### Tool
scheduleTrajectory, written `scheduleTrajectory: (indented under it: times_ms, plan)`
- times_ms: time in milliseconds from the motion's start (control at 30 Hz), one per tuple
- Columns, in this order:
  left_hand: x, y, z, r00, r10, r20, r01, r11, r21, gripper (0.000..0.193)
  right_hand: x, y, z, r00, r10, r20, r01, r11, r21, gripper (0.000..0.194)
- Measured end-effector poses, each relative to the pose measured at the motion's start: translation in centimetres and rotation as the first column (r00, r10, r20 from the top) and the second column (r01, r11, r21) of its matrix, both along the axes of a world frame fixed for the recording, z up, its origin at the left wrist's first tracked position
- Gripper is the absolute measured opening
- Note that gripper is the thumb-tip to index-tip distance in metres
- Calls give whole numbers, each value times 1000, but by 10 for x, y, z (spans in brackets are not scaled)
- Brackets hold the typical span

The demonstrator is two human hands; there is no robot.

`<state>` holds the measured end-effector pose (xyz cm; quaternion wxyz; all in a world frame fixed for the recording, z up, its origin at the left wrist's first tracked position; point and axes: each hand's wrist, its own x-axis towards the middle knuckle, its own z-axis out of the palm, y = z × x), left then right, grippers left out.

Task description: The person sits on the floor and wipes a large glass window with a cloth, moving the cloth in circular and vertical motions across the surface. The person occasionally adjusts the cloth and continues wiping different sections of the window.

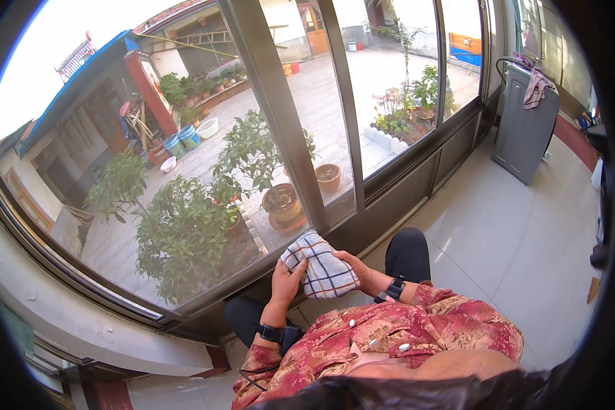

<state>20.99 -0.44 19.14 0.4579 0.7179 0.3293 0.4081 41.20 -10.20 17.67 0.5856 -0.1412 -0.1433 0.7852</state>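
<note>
Between my two hands is a folded checked cloth [324, 269], white with dark, orange and red lines. My left hand [288, 281] grips its left edge with the thumb on top. On the opposite side, my right hand [357, 267] holds the right edge, its fingers partly hidden by the fabric. The cloth is raised in front of my body, near the lower frame of a large glass window [195, 220]. Dark straps with small devices sit around both wrists.
A metal window frame [287, 113] runs across in front of me. To the right, a grey cabinet-like appliance [525, 123] stands on the tiled floor [471, 225] with a purplish cloth [538, 88] on top. Behind the glass are potted plants [282, 202] and a paved courtyard.
</note>
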Motion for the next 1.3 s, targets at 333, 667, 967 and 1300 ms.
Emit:
scheduleTrajectory:
  times_ms: [333, 667, 967, 1300]
  plan:
    - [10, -26, 19, 973, 101, 207, -52, 972, -229, 66, 22, 3, 68, 702, -604, 377, 520, 797, 308, 51]
    - [44, -46, 35, 827, 30, 561, 381, 705, -599, 37, 25, 8, 72, 619, -607, 498, 558, 787, 265, 29]
    - [35, -33, 17, 818, 21, 574, 426, 649, -630, 43, 46, 2, 75, 577, -567, 587, 536, 806, 251, 34]
    - [57, -34, -29, 425, 120, 897, 806, 401, -435, 77, 2, -2, 122, 869, -244, 430, 132, 952, 274, 32]
